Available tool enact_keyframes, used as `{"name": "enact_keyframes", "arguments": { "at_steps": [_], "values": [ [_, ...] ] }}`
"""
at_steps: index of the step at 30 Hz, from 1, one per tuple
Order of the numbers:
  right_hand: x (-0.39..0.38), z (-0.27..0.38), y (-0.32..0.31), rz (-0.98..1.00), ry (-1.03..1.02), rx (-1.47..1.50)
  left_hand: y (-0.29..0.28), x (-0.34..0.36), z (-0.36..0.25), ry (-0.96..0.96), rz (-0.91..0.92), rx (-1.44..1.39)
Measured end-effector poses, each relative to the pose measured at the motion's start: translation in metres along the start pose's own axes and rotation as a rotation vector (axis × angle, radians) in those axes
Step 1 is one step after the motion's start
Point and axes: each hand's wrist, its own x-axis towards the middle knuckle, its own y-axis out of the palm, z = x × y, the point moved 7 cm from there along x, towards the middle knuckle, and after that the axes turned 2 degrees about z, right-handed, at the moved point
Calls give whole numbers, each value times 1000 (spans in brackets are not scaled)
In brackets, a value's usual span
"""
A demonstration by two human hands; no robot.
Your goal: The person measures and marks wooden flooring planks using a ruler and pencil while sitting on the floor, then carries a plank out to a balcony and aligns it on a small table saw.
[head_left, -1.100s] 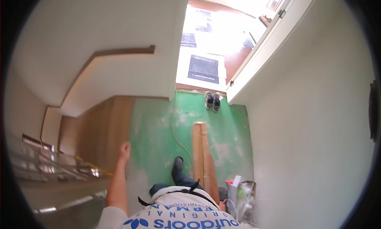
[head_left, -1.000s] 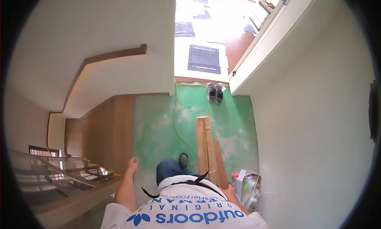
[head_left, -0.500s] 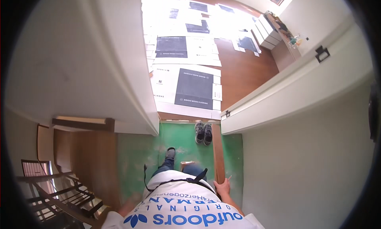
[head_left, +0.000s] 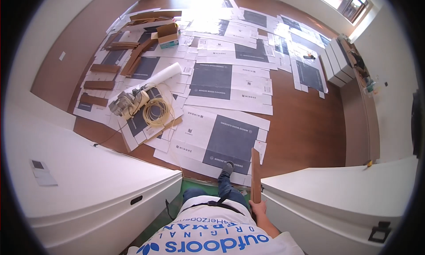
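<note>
My right hand (head_left: 258,208) is closed around the near end of a long brown wooden plank (head_left: 256,173). The plank points ahead, past my right hip, through the doorway. My left hand is out of view. My foot (head_left: 227,167) in a grey shoe or sock is on the printed cardboard sheets (head_left: 195,135) just past the threshold.
White door frames stand on either side of me. Ahead left are an air compressor (head_left: 128,102), a coiled yellow hose (head_left: 156,111), a white roll (head_left: 164,74), stacked planks (head_left: 105,68) and an open cardboard box (head_left: 168,36). White drawers (head_left: 335,62) line the right wall.
I have moved forward from the green floor into the doorway, with the plank still in my right hand. More of the room shows. The blurred left hand has left the view.
</note>
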Motion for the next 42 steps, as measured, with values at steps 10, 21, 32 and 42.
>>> {"name": "enact_keyframes", "arguments": {
  "at_steps": [10, 21, 32, 42],
  "values": [
    [298, 356, -230, -141, -144, -180, -109, 133, -366, -103, -188, -502],
    [435, 595, -334, 17, 5, -137, -492, 469, -801, 105, -431, -185],
    [717, 926, -427, 228, 54, -344, -697, 634, -1174, 257, -534, -723],
    [936, 1351, -559, 254, -81, -631, -695, 698, -1267, -463, -48, -458]
  ]
}}
